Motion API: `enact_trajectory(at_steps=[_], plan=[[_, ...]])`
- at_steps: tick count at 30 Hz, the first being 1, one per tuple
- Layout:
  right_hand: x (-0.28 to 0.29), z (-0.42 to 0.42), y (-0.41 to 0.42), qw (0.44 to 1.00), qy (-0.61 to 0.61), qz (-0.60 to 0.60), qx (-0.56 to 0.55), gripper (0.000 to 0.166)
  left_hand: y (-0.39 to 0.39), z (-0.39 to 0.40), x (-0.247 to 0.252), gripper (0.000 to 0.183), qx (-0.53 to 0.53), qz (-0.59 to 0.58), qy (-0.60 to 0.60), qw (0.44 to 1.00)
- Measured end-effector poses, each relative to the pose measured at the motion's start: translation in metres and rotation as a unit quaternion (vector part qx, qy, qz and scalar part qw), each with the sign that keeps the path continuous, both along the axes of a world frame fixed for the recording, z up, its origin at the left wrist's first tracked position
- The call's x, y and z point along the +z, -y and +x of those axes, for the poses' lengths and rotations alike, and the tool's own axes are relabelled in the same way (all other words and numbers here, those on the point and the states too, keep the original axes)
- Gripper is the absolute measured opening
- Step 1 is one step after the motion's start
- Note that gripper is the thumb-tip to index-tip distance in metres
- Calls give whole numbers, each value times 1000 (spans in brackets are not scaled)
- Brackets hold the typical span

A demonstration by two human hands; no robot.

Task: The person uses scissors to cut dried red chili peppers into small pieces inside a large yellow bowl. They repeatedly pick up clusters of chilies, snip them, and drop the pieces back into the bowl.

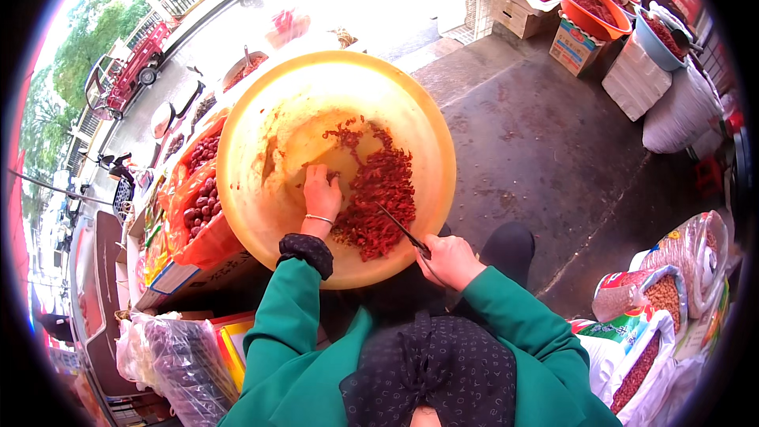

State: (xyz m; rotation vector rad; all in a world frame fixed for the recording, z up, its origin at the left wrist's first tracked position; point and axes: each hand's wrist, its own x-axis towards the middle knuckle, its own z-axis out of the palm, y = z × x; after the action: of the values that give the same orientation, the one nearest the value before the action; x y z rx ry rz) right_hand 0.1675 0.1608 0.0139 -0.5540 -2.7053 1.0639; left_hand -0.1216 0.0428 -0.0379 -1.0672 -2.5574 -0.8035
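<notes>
A large round yellow plastic basin stands before me, with a heap of cut dried red chilies on the right of its floor. My left hand is low inside the basin, left of the heap, its fingers bent downward; a small dark bit shows by the fingertips, and whether they grip it is unclear. My right hand is closed around the handles of a pair of metal scissors at the basin's lower right rim. The blades point up and left over the chilies.
Left of the basin, red dates fill an orange plastic bag in a box. Basins of ground chili, one of them orange, stand on boxes at the upper right. Open sacks of peanuts and red beans are at the lower right.
</notes>
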Motion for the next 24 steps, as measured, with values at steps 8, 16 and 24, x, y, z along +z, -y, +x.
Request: enact_trajectory(at_steps=[8,16,24], plan=[[1,3,-5,1000,-8,-8,-21,22,-9,63,44,16,-51,275,525,804],[22,-3,-3,999,29,-20,1,31,7,105,68,16,-111,350,681,633],[20,-11,3,999,-9,37,35,30,10,117,73,15,-98,292,717,626]])
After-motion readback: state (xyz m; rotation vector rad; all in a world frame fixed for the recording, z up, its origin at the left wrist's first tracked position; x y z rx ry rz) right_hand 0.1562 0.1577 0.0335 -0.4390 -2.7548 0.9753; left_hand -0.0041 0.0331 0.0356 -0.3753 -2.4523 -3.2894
